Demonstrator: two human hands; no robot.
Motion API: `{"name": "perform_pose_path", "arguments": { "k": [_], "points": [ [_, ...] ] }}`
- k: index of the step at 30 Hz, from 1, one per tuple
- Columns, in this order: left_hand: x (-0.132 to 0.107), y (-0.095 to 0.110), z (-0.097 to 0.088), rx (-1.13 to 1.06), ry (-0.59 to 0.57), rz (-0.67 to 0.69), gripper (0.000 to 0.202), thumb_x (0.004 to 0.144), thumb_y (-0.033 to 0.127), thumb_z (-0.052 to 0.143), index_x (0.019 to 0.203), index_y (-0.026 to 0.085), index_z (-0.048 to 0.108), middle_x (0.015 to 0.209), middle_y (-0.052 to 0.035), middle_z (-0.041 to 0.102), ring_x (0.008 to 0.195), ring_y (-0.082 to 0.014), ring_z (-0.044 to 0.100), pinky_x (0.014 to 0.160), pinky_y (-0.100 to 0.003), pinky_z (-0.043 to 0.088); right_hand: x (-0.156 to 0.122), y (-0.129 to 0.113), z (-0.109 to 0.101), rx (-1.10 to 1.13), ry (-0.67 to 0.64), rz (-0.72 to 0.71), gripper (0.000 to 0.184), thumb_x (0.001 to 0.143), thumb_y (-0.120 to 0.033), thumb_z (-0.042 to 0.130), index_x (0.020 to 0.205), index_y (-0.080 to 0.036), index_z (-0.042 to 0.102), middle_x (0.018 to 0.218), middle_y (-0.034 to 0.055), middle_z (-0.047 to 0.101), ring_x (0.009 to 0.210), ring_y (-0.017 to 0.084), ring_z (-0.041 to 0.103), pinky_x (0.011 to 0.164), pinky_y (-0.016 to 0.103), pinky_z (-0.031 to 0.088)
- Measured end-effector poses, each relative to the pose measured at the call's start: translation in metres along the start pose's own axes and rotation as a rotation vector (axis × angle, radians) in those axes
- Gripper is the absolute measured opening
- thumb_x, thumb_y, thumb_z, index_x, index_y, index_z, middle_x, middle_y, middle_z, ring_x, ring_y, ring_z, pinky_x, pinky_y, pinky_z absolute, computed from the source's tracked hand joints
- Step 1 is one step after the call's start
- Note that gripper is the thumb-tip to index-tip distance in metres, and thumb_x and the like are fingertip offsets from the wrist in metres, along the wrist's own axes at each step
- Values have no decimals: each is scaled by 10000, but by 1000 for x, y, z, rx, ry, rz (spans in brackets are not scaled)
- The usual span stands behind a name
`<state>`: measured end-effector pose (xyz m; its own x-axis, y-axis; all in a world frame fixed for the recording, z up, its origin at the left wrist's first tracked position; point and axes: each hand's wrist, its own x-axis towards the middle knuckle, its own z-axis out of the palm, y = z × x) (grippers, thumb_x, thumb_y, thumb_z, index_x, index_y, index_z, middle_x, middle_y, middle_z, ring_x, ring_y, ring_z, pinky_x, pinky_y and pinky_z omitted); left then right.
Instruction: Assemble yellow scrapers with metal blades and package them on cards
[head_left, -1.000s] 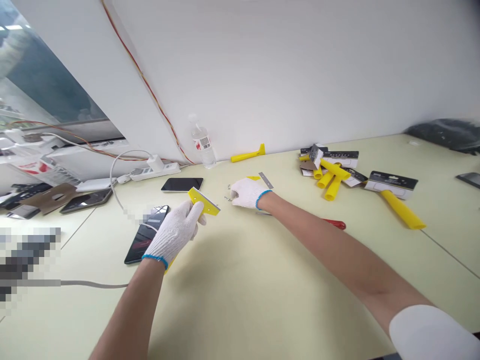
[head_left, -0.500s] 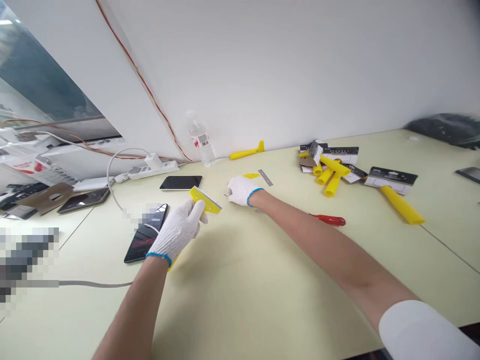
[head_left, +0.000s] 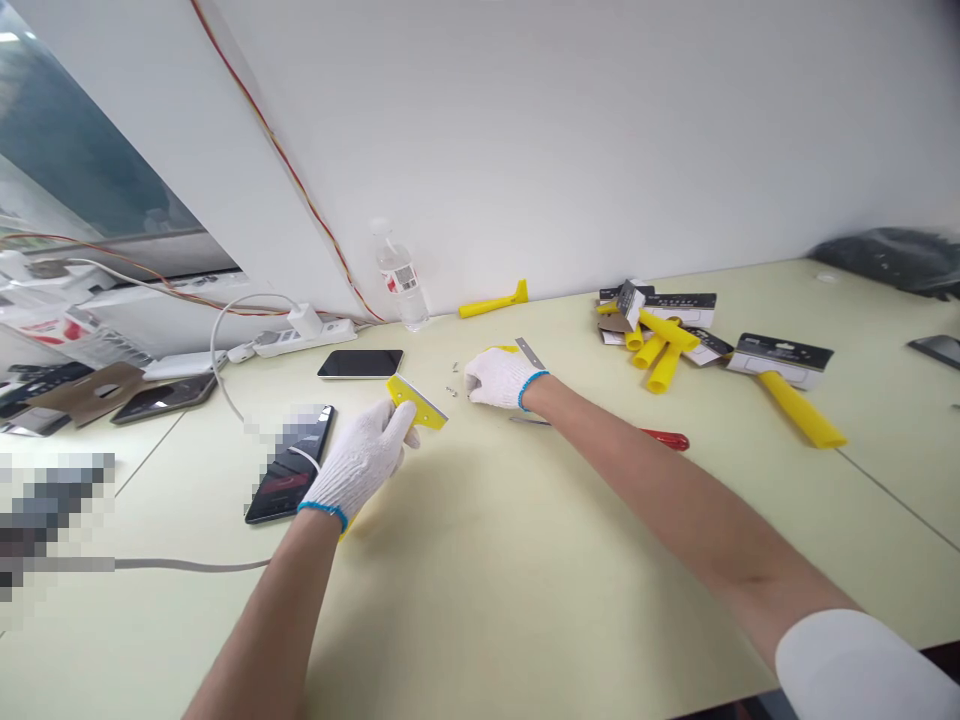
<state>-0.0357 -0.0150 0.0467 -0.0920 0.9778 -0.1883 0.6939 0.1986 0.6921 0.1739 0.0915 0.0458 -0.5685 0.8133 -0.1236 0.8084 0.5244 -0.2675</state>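
Note:
My left hand (head_left: pixel 361 458), in a white glove, grips a yellow scraper (head_left: pixel 417 402) by its handle, with the wide head pointing up and right. My right hand (head_left: pixel 501 378), also gloved, rests on the table with its fingers curled beside several tiny screws (head_left: pixel 451 379). What the fingers pinch, if anything, is hidden. A metal blade (head_left: pixel 529 352) and a yellow plate piece (head_left: pixel 507 349) lie just behind that hand. A red-handled screwdriver (head_left: pixel 660 438) lies under my right forearm.
More yellow scrapers with card packaging (head_left: pixel 667 340) lie at the right; one (head_left: pixel 795 400) sits apart. Another scraper (head_left: pixel 493 301) and a water bottle (head_left: pixel 400 282) stand by the wall. Two phones (head_left: pixel 360 363) (head_left: pixel 291 464), a power strip (head_left: pixel 306 337) and cables lie left.
My right hand has shifted slightly right, uncovering the small screws on the table. My left hand with the scraper has barely moved.

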Motion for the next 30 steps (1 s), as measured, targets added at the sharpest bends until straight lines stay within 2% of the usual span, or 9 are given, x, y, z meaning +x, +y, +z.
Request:
{"name": "perform_pose_path", "arguments": {
  "k": [5,11,14,18,21,23,25,28,30],
  "points": [
    [3,-6,4,25,-61,21,445,994,523,427,757,193,608,545,18,520,533,-151,515,581,-280,394,5,-2,2,-12,-17,-3,169,835,-223,668,912,-198,817,951,101,794,835,240,687,673,314,444],
    [4,-7,10,33,-91,55,481,1005,557,413,760,192,608,552,25,531,532,-140,522,581,-273,404,4,-6,-1,-33,-65,-7,191,836,-224,644,921,-161,803,981,132,785,833,246,678,636,317,386],
    [2,-4,14,34,-129,78,473,1007,541,424,744,191,601,558,27,552,525,-130,525,578,-267,407,0,-2,2,-16,-33,-15,198,866,-237,619,914,-143,787,1000,149,775,854,242,669,673,321,382],
    [0,-2,19,23,-192,94,502,1014,570,398,739,196,590,549,32,546,505,-129,512,566,-270,411,-12,10,6,74,33,-18,200,923,-268,592,912,-161,761,956,110,764,814,209,647,680,307,384],
    [-1,-2,22,45,-191,93,496,1017,549,400,731,194,596,559,30,556,520,-125,523,578,-262,406,-24,13,6,176,83,-33,220,965,-283,573,948,-148,746,992,99,758,842,182,639,714,285,411],
    [-1,-3,24,61,-186,107,468,1016,512,417,730,189,598,602,26,596,539,-116,536,600,-256,406,-32,9,4,249,120,-60,266,1006,-334,542,1027,-147,731,1066,91,750,885,157,637,743,258,433],
    [0,-5,27,72,-189,127,460,1014,507,428,735,187,603,642,21,628,553,-112,545,613,-254,403,-38,0,3,353,141,-83,268,1001,-373,555,1036,-166,720,1041,60,747,860,137,626,724,242,439],
    [-1,-5,33,79,-197,142,506,1016,569,412,746,190,611,670,15,652,560,-116,550,606,-259,393,-44,-18,5,467,151,-101,157,922,-312,631,894,-179,708,904,25,734,784,134,602,685,249,419],
    [-2,-3,36,81,-198,135,524,1015,598,401,755,194,610,677,13,660,567,-122,555,603,-264,388,-45,-27,7,451,156,-104,124,901,-264,635,841,-176,700,869,31,730,778,143,603,688,261,404]
  ]
}}
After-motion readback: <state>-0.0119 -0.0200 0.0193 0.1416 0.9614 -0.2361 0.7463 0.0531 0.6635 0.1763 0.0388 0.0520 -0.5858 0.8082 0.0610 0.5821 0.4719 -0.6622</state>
